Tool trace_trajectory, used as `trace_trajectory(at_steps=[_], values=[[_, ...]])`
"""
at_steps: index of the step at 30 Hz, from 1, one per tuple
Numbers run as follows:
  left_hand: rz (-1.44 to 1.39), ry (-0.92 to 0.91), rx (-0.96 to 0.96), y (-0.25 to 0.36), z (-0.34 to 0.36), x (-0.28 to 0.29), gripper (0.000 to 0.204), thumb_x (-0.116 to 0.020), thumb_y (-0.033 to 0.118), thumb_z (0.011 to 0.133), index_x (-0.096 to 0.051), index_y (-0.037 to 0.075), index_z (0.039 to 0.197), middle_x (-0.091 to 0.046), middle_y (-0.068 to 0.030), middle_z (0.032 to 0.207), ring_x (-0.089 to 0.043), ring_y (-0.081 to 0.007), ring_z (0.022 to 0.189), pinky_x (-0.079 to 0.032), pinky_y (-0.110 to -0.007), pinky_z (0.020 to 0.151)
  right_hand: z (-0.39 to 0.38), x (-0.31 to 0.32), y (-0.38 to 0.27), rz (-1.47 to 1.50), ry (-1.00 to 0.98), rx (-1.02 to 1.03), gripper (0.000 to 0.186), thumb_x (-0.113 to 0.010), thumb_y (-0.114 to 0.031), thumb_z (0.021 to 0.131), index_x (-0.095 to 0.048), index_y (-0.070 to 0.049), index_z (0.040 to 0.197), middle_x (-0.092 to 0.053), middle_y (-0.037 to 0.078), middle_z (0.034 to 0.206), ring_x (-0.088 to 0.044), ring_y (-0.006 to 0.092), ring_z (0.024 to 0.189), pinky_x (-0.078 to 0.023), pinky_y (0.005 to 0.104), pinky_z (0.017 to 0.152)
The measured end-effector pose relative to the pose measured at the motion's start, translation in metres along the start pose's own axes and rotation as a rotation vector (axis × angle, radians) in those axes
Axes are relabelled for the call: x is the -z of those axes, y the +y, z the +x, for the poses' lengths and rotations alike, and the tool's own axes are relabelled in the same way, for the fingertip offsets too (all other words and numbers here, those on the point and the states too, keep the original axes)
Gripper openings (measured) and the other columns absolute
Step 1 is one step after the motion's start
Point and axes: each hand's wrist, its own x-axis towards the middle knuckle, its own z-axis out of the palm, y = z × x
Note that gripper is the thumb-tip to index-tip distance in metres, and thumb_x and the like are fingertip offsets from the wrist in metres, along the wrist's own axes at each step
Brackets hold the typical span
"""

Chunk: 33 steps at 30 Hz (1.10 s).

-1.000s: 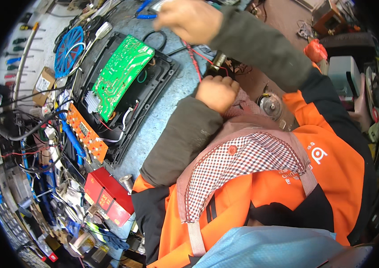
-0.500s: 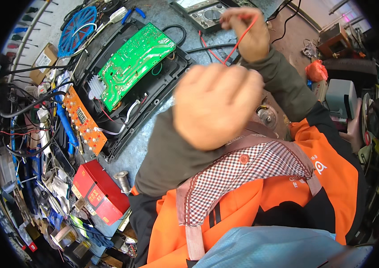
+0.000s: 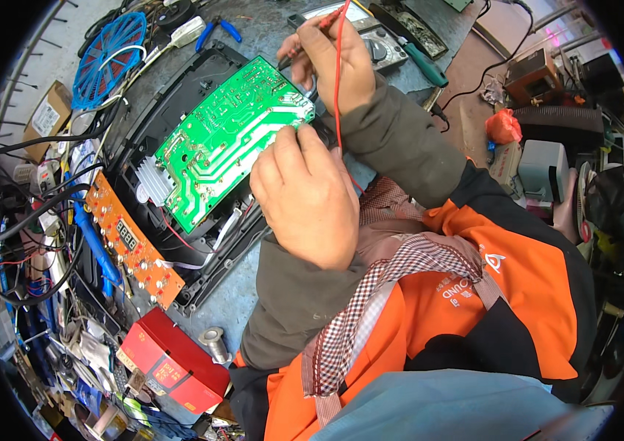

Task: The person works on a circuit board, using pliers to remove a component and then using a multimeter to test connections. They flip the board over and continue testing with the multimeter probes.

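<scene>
My right hand is closed on a red test lead, raised beside the upper right corner of the green circuit board, in front of a multimeter. My left hand has curled fingertips on the board's lower right edge; its thumb is mostly hidden. The board, with a finned metal heatsink at its left end, sits over an open black housing. An orange control board with a small display and a white ribbon cable lies along the housing's left.
A red box and a solder spool lie near me on the bench. Blue pliers, a blue fan grille and a green screwdriver lie behind. Tangled cables and tools crowd the left; appliances crowd the right.
My left hand has moved up onto the board's edge. My right hand has come left with the red lead toward the board's corner. The board appears shifted and raised.
</scene>
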Motion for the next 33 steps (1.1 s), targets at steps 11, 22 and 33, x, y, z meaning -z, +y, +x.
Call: trace_trajectory(at_steps=[11, 22, 33], values=[[0.15, -0.182, 0.002, 0.002, 0.004, 0.0, 0.059, -0.083, 0.026, 0.091, -0.065, -0.007, 0.136, -0.063, -0.0177, 0.135, -0.062, -0.0362, 0.119, -0.052, -0.049, 0.107, -0.006, -0.003, 0.022, -0.021, -0.085, -0.022, 0.017, -0.067, -0.002, 0.109, -0.058, -0.001, 0.123, -0.072, 0.008, 0.105, -0.072, 0.0143, 0.082, -0.061, 0.028, 0.072], [0.201, -0.252, 0.003, 0.006, 0.005, 0.001, 0.063, -0.084, 0.031, 0.09, -0.065, -0.007, 0.136, -0.062, -0.0133, 0.126, -0.063, -0.0314, 0.118, -0.052, -0.047, 0.111, -0.006, -0.003, 0.016, -0.142, -0.117, -0.021, 0.025, -0.074, 0.0, 0.103, -0.056, -0.003, 0.12, -0.07, 0.006, 0.1, -0.069, 0.0128, 0.086, -0.058, 0.03, 0.076], [0.268, -0.318, -0.005, 0.008, 0.004, -0.001, 0.058, -0.078, 0.035, 0.094, -0.068, -0.006, 0.134, -0.062, -0.0109, 0.124, -0.063, -0.0281, 0.119, -0.05, -0.045, 0.114, -0.007, 0.0, 0.024, -0.148, -0.111, -0.005, 0.026, -0.074, 0.0, 0.102, -0.055, -0.003, 0.119, -0.073, 0.008, 0.105, -0.071, 0.0136, 0.084, -0.061, 0.0294, 0.072]])
